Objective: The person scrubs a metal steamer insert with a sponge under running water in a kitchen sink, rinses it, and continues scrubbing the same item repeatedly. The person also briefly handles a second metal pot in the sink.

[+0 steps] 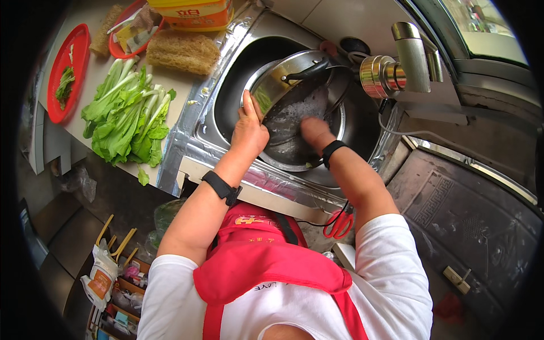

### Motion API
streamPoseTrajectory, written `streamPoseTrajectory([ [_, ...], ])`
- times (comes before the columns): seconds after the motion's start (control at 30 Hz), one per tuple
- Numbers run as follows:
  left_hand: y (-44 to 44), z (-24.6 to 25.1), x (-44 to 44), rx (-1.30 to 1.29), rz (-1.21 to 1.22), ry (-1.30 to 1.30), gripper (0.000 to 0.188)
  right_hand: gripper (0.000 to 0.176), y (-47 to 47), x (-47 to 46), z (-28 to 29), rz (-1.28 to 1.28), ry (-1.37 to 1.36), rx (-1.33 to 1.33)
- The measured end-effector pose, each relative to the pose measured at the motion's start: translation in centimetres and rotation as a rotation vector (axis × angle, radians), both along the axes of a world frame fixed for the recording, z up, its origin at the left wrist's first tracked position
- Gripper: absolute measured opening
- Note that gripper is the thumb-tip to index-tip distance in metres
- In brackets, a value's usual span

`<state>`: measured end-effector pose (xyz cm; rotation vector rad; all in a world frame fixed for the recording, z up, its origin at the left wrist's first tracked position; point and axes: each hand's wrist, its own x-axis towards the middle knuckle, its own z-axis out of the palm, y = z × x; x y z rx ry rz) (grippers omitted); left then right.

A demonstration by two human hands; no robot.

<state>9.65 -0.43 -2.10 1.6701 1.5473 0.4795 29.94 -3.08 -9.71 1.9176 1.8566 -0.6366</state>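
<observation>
In the sink (229,85), a stainless steel pot (272,74) with a black side handle (307,72) is tipped on its side. My left hand (251,125) grips the near left part of its rim, thumb and fingers up along the metal. Below the pot lies a round metal basin (282,165) with foamy water (293,114) in it. My right hand (315,129) reaches down into this wet area; it is blurred. Its fingers are hidden, so whether they hold anything is unclear.
A steel faucet (399,68) juts over the sink's right side. Left on the counter are leafy greens (131,114), a loofah (182,51), a red plate (68,72), a red basket (135,34) and a yellow tub (191,12). Red-handled scissors (340,224) hang below the sink's front edge.
</observation>
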Motion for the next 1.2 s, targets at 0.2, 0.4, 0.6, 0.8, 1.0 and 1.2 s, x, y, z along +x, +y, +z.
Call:
streamPoseTrajectory([
  [0.2,0.0,0.1,0.3,-0.046,0.036,0.020,0.085,0.018,0.4,-0.9,0.2,0.209,0.291,-0.195],
  [0.4,-0.1,0.0,0.1,-0.020,0.017,0.014,0.087,0.017,1.2,0.4,0.0,0.113,-0.108,-0.053],
  [0.6,-0.1,0.1,0.2,-0.063,0.034,0.023,0.087,0.019,0.6,-0.4,0.4,0.200,0.173,-0.152],
  [0.8,-0.2,0.2,0.3,-0.021,0.028,0.030,0.087,0.018,2.1,2.2,-0.6,0.122,-0.135,0.098],
  [1.0,-0.4,-0.2,0.0,-0.067,0.056,0.026,0.086,0.017,3.7,3.8,-2.5,0.023,-0.104,0.415],
  [1.2,-0.8,-0.3,0.3,-0.015,0.071,0.021,0.086,0.029,4.6,-1.0,-3.1,0.004,-0.034,0.043],
])
